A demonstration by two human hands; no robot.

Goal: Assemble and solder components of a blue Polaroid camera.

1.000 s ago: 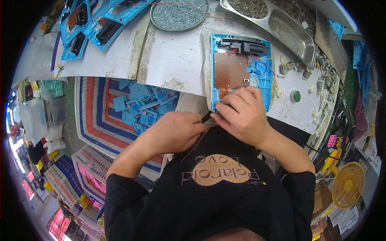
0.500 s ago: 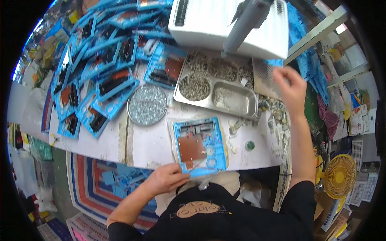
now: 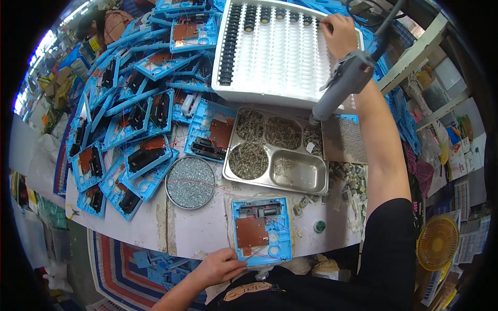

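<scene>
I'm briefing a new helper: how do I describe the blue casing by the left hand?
Start at the compartmented steel tray on the white table. Just in front of it, by the table's near edge, lies one blue casing, its near left corner at the left hand. Unlike the heap of blue casings further left, it lies singly.

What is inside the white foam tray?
In the white foam tray, black cylindrical parts line the left side, with more along the far edge. The right hand and gray tool cover some of its right side; what lies beneath cannot be seen.
</scene>
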